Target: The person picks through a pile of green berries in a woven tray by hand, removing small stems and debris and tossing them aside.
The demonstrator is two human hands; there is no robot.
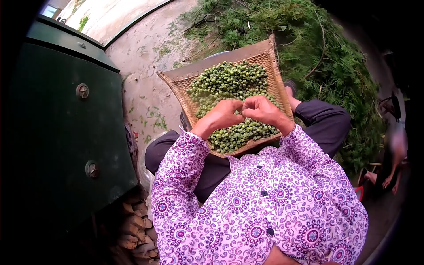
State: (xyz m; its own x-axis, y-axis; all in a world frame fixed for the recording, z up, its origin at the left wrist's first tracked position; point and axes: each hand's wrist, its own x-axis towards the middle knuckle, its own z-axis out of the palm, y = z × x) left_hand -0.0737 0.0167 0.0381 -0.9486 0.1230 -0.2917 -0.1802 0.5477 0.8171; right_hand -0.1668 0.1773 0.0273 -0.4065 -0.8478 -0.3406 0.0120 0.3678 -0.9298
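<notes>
A woven wicker tray [177, 90] rests across my lap, tilted slightly, with a flat strip along its far edge. Many small green cone-like seed pods [229, 79] lie in it, heaped at the far side and again near my body. Over the middle of the tray, my left hand [224, 114] and my right hand [261, 109] meet with bent fingers and pinched tips. Whatever sits between the fingertips is too small and hidden to name.
Cut green conifer branches [344, 88] are piled ahead and to the right. A dark green metal gate [66, 119] stands at left, with split firewood [137, 225] by its foot. Another person's hand [388, 180] shows at far right.
</notes>
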